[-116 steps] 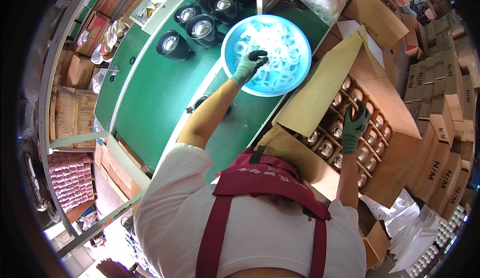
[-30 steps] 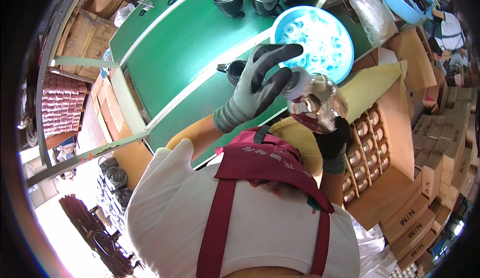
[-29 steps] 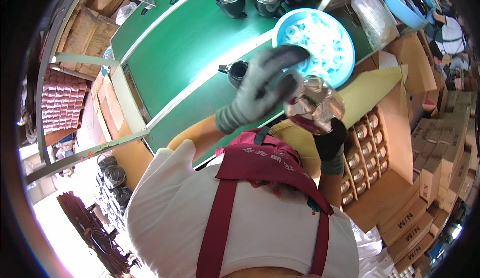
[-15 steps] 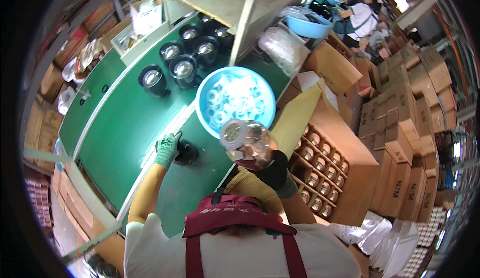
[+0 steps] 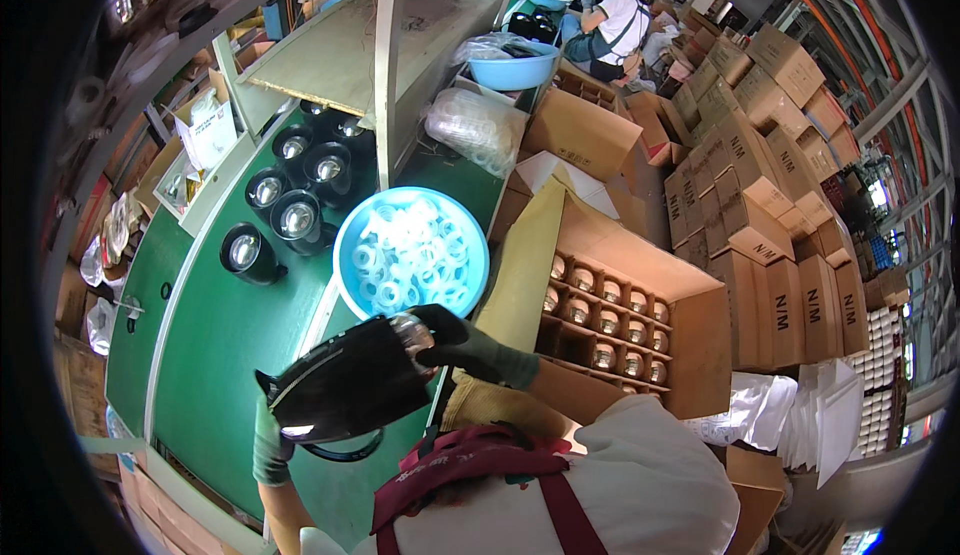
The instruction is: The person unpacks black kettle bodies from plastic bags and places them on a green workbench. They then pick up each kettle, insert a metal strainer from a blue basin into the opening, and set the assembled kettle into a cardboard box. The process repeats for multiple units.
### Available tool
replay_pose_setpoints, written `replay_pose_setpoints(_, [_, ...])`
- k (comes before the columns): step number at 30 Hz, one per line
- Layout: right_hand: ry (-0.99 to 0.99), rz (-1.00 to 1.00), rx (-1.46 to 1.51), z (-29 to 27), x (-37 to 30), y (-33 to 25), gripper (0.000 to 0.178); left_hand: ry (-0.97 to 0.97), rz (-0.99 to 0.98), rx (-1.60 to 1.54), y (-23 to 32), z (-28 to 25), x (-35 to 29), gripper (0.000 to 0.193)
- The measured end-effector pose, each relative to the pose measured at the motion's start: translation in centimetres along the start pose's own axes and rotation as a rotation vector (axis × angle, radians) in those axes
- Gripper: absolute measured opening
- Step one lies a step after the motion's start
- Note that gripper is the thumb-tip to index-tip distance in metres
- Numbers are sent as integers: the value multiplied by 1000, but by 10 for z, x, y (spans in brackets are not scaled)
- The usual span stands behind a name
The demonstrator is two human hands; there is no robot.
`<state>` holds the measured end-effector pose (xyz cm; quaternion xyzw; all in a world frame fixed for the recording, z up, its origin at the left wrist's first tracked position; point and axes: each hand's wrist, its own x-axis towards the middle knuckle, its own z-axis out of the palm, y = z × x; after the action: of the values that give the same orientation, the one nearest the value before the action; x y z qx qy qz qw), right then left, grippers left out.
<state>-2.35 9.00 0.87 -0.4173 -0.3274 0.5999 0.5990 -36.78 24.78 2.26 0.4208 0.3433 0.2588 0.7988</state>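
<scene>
My left hand (image 5: 270,443), in a pale green glove, is closed around the spouted end of a black jug casing (image 5: 350,383). The casing lies tilted over the bench, its looped handle facing down. At its right end a shiny glass liner (image 5: 411,335) sticks partly out; the rest is hidden inside. My right hand (image 5: 470,347), in a dark glove, grips this liner. Just beyond stands a light blue basin (image 5: 340,273) heaped with translucent white rings (image 5: 410,255). Several more black casings (image 5: 250,257) with shiny tops stand at the back left of the green bench (image 5: 205,355).
On the right, an open carton (image 5: 700,355) holds several glass liners in cardboard cells. A metal post (image 5: 390,75) and a shelf (image 5: 320,65) rise behind the basin. Stacked cartons (image 5: 735,195) line the far right, and a co-worker (image 5: 615,30) sits in the distance.
My left hand has lifted the black casing off the bench and tipped it. My right hand has brought the glass liner left into the casing's end. The view has swung to the right.
</scene>
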Motion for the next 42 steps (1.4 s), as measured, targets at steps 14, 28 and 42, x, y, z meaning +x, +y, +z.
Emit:
replay_pose_setpoints(14, [-273,-110,-533,15,64,-30,81,-79,139,108,4,19,0,66])
replay_pose_setpoints(28, [-223,-690,-1402,72,229,69,24,507,25,256,-4,-196,190,63])
replay_pose_setpoints(42, [-259,-671,-1468,41,261,54,68,653,152,144,-1,-245,383,38])
